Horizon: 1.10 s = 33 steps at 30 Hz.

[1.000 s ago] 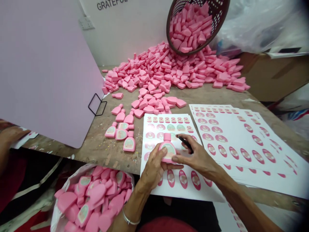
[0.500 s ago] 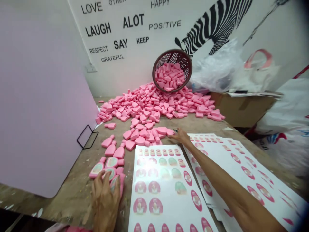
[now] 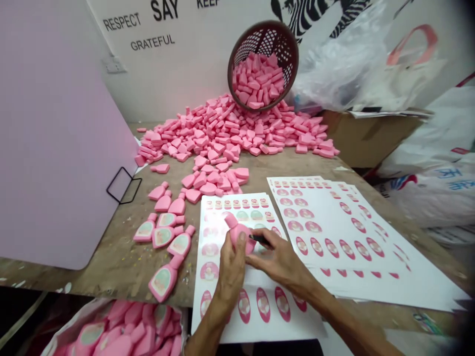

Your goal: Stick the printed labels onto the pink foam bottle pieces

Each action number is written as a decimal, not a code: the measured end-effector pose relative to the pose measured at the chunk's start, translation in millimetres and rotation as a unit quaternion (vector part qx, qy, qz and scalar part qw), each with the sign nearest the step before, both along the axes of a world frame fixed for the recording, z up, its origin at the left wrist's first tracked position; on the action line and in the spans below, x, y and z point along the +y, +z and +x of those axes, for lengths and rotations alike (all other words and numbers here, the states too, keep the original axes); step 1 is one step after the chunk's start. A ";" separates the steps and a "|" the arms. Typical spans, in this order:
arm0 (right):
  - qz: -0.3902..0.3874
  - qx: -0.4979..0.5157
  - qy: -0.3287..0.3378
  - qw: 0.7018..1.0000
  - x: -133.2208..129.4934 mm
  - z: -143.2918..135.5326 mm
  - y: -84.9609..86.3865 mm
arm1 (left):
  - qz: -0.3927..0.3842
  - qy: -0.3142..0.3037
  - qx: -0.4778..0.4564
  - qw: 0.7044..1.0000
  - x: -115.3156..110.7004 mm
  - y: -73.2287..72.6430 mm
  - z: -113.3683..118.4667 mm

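Note:
Above the front sticker sheet (image 3: 208,321), my left hand (image 3: 230,271) is closed around a pink bottle-shaped piece (image 3: 237,230), its neck pointing up and left. My right hand (image 3: 284,259) pinches a slim black tool (image 3: 261,240) whose tip is at the piece's right side; its exact kind is unclear. The fingers of this hand are close to the piece's lower edge, and I cannot tell whether they touch it. Round and oval pink labels are printed on the sheet. Left of it lie several pink bottle shapes with greenish labels (image 3: 163,283).
A heap of plain pink bottle shapes (image 3: 222,123) spreads across the back, below a tipped brown basket (image 3: 293,59). More sticker sheets (image 3: 326,222) lie to the right. A lilac board (image 3: 55,148) stands at left. Below the front edge, a bag (image 3: 61,341) holds more pink pieces.
My left hand has left the labelled pieces and moved right over the sheet. My right hand has come back from the pile with the tool. A plain pink bottle shape is now held, and the view has tilted down.

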State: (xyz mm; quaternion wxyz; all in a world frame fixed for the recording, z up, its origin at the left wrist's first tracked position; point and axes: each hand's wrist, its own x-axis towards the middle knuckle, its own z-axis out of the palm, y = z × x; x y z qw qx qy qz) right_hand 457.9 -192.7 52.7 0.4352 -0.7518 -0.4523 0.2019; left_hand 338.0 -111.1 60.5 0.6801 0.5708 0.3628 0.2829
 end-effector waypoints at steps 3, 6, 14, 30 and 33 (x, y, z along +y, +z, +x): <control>-0.018 -0.014 -0.046 0.999 -19.4 10.4 -13.2 | -0.032 0.016 0.015 0.999 -7.3 0.7 -0.8; -0.035 -0.163 -0.089 0.982 -28.1 35.0 -29.4 | -0.048 -0.024 0.028 0.998 -9.6 -3.6 -1.8; -0.004 -0.372 -0.052 0.927 -31.7 38.0 -40.9 | -0.048 -0.047 0.023 0.997 -19.4 -24.7 11.8; 0.023 -0.298 -0.036 0.953 -26.7 48.1 -45.4 | 0.009 -0.061 0.043 0.997 -19.4 -27.7 11.3; 0.005 -0.317 -0.023 0.948 -30.6 50.6 -45.6 | -0.001 -0.062 0.035 0.998 -19.4 -28.2 12.3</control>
